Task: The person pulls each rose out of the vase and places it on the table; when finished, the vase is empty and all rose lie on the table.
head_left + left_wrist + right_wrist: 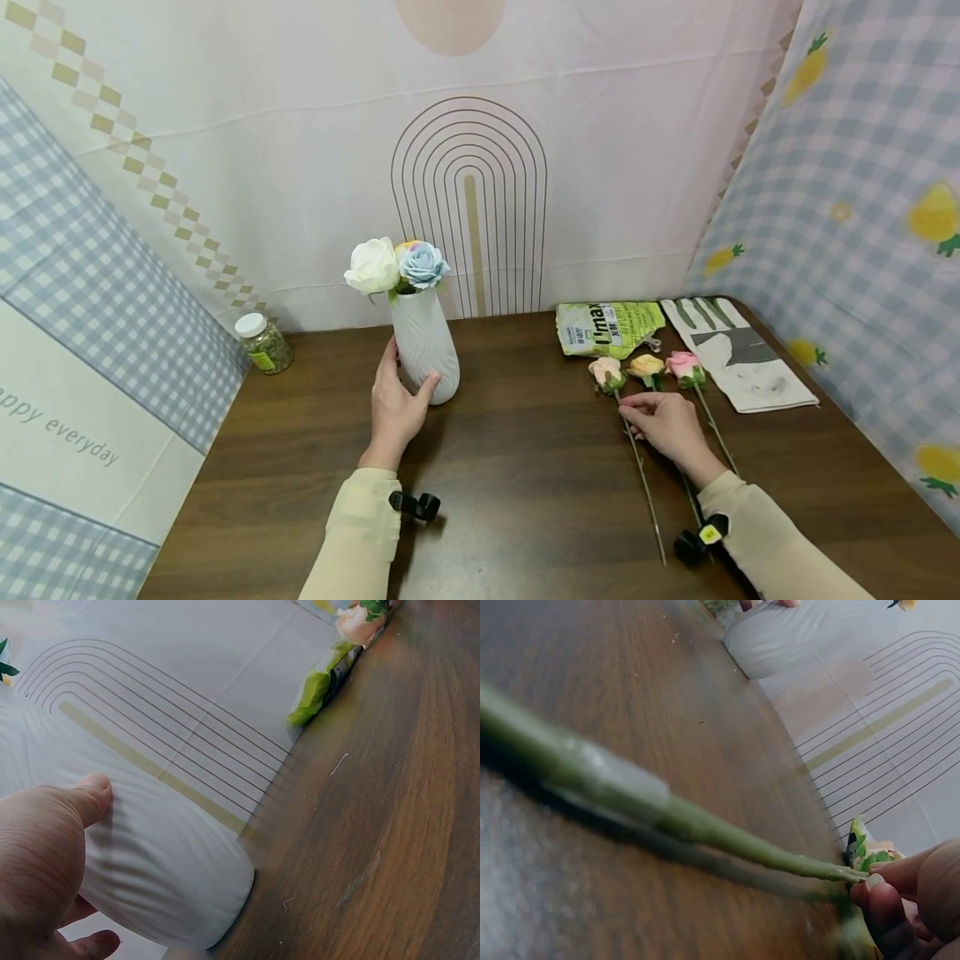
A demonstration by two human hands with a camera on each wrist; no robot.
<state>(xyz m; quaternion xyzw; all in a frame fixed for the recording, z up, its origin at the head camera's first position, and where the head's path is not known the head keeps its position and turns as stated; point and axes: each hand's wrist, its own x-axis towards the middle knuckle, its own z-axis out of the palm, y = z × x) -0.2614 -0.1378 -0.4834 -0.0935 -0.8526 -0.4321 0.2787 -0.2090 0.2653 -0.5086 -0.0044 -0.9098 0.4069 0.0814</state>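
My left hand point(397, 408) grips the white ribbed vase point(427, 346) round its lower body, thumb across the front. The vase stands on the table, tilted slightly; a white rose point(372, 267), a blue rose point(424, 265) and a mostly hidden yellow flower show at its mouth. On the right, my right hand point(667, 425) pinches the stem point(727, 836) of a peach rose point(606, 373) just below its head. Beside it lie a yellow rose point(646, 367), its stem partly under the hand, and a pink rose point(685, 367).
Behind the roses lies a green packet point(611, 327), with a folded patterned cloth point(750, 367) to its right. A lidded jar point(264, 343) of green bits stands at the table's back left. Fabric hangings enclose the wooden table point(517, 483) at the back and sides.
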